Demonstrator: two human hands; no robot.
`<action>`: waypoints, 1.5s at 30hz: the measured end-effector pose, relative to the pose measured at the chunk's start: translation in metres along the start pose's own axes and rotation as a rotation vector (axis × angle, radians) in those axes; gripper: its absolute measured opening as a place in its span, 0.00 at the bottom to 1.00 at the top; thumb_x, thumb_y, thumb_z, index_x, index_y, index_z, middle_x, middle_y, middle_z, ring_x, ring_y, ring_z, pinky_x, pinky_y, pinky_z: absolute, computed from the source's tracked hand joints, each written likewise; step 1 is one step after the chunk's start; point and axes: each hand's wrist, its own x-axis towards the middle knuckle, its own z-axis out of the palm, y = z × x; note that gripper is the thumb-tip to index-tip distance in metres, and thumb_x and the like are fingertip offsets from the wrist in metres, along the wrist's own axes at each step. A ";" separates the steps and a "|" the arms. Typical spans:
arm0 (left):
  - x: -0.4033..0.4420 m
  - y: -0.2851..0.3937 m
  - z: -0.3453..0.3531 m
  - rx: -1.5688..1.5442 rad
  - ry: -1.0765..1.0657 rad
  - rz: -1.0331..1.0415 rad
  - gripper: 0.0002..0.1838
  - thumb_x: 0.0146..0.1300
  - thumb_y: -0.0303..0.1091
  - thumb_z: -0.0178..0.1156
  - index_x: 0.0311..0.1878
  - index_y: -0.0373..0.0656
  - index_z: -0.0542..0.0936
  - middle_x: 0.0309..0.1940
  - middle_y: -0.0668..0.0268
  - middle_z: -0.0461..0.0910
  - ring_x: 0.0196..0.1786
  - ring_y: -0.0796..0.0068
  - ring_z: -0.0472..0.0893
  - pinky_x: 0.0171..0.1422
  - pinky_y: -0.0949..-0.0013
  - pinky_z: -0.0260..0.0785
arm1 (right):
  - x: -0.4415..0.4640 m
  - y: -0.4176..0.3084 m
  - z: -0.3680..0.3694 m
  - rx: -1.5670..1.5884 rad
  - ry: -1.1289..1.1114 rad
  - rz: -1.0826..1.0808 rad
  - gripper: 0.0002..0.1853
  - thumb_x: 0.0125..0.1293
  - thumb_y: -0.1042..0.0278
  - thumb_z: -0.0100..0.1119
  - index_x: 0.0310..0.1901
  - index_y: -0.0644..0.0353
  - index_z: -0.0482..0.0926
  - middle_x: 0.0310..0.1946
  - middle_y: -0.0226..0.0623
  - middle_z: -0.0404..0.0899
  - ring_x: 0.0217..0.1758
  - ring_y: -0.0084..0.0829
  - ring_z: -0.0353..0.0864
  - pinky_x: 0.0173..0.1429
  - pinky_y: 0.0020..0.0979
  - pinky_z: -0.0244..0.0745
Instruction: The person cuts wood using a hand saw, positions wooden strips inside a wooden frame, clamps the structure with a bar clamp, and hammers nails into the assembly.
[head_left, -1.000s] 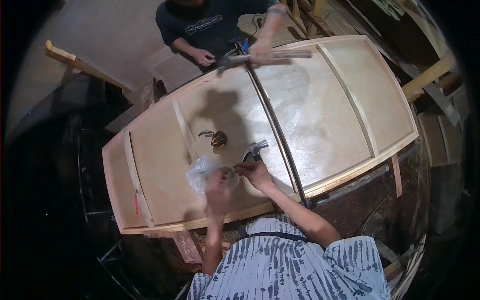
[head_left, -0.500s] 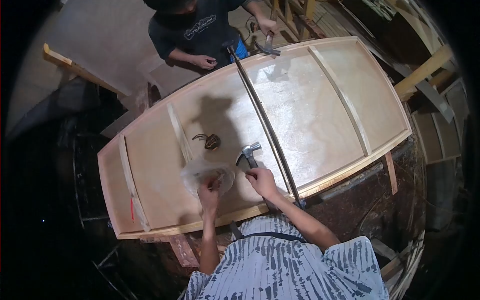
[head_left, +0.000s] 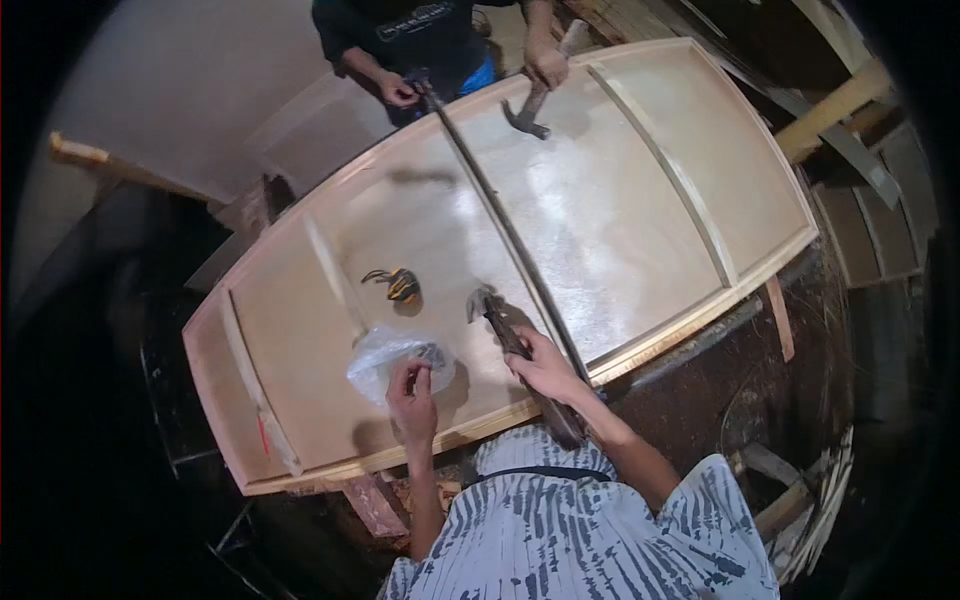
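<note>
My right hand (head_left: 548,366) is wrapped round the dark handle of a claw hammer (head_left: 510,335), whose head points away from me above the panel. My left hand (head_left: 411,398) is closed in a pinch at the near side of a clear plastic bag (head_left: 372,362); what the fingertips hold is too small to make out. Small dark bits show at the bag's right side. Beyond the bag, a small black-and-yellow object (head_left: 404,287) with a strap or cord lies on the wooden panel (head_left: 450,240).
A long bar clamp (head_left: 495,205) spans the framed panel from front to back. Wooden battens (head_left: 665,170) cross it. Opposite me, a person (head_left: 420,40) holds another claw hammer (head_left: 533,105), the other hand near the clamp's far end. Timber offcuts (head_left: 815,530) lie at lower right.
My right hand now grips the hammer's handle more fully, and the hammer has turned. My left fingers have drawn back slightly from the bag's opening. The person opposite has brought a hand to the clamp.
</note>
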 end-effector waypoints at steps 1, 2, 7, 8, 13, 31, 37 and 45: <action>-0.002 0.002 0.002 0.080 -0.113 0.005 0.04 0.71 0.25 0.62 0.45 0.39 0.85 0.38 0.61 0.84 0.43 0.68 0.85 0.51 0.66 0.76 | -0.020 -0.034 -0.023 0.451 -0.174 0.264 0.28 0.73 0.70 0.64 0.71 0.65 0.70 0.46 0.42 0.83 0.38 0.33 0.85 0.39 0.32 0.83; -0.006 0.025 0.005 0.073 -0.143 -0.003 0.04 0.71 0.25 0.62 0.45 0.39 0.85 0.38 0.61 0.84 0.43 0.68 0.85 0.51 0.66 0.76 | -0.037 -0.049 -0.045 0.593 -0.184 0.264 0.26 0.76 0.67 0.62 0.72 0.65 0.71 0.43 0.37 0.82 0.38 0.27 0.83 0.38 0.28 0.80; -0.034 0.101 0.039 0.110 -1.127 0.239 0.08 0.64 0.23 0.65 0.45 0.39 0.86 0.40 0.58 0.84 0.46 0.55 0.83 0.56 0.55 0.76 | -0.090 -0.047 -0.127 0.184 0.145 0.419 0.22 0.81 0.62 0.61 0.69 0.64 0.73 0.31 0.28 0.76 0.28 0.19 0.75 0.30 0.26 0.72; -0.042 0.103 0.051 0.099 -1.258 0.227 0.10 0.63 0.24 0.66 0.48 0.40 0.86 0.40 0.58 0.83 0.47 0.54 0.82 0.58 0.54 0.76 | -0.101 -0.039 -0.144 0.027 0.183 0.431 0.25 0.80 0.59 0.61 0.70 0.65 0.73 0.35 0.33 0.81 0.30 0.23 0.80 0.31 0.30 0.75; -0.045 0.109 0.089 0.053 -1.465 0.155 0.13 0.66 0.27 0.66 0.54 0.41 0.85 0.44 0.58 0.85 0.49 0.56 0.84 0.59 0.55 0.76 | -0.145 -0.035 -0.197 0.101 0.293 0.562 0.16 0.80 0.62 0.61 0.59 0.64 0.77 0.25 0.30 0.77 0.22 0.21 0.75 0.28 0.28 0.71; 0.036 0.115 0.211 0.310 -1.424 0.667 0.04 0.64 0.29 0.66 0.41 0.46 0.85 0.43 0.61 0.86 0.48 0.54 0.82 0.56 0.50 0.73 | -0.161 -0.021 -0.232 -0.228 0.202 0.833 0.33 0.75 0.47 0.61 0.71 0.64 0.73 0.60 0.63 0.81 0.66 0.62 0.77 0.70 0.53 0.71; -0.006 0.167 0.115 0.249 -1.813 -0.139 0.07 0.67 0.28 0.64 0.47 0.45 0.84 0.41 0.56 0.82 0.50 0.49 0.82 0.58 0.52 0.74 | -0.156 -0.036 -0.239 -0.264 0.094 0.767 0.30 0.75 0.50 0.63 0.66 0.67 0.75 0.50 0.64 0.84 0.57 0.66 0.81 0.60 0.55 0.75; 0.023 0.130 0.142 0.452 -1.448 0.447 0.14 0.61 0.25 0.65 0.50 0.48 0.87 0.46 0.58 0.84 0.54 0.52 0.81 0.58 0.51 0.72 | -0.158 -0.027 -0.241 -0.241 0.141 0.593 0.19 0.74 0.57 0.66 0.54 0.65 0.77 0.28 0.46 0.84 0.26 0.41 0.85 0.34 0.40 0.75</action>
